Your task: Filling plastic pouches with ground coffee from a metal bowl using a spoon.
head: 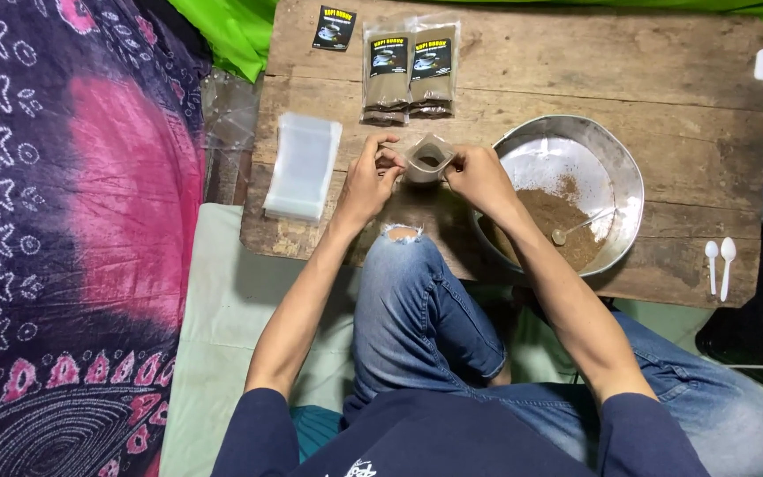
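Hands meet at centre frame: our left hand [369,179] and right hand [479,177] each pinch a side of the small clear pouch [427,159], mouth held open. We judge: keep it upright, near the metal bowl [626,172] of brown powder [558,221].

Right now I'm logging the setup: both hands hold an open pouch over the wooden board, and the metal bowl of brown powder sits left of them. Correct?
Not quite. In the head view the metal bowl sits to the right of the hands, not left. The left hand and right hand do hold the open pouch over the wooden board.
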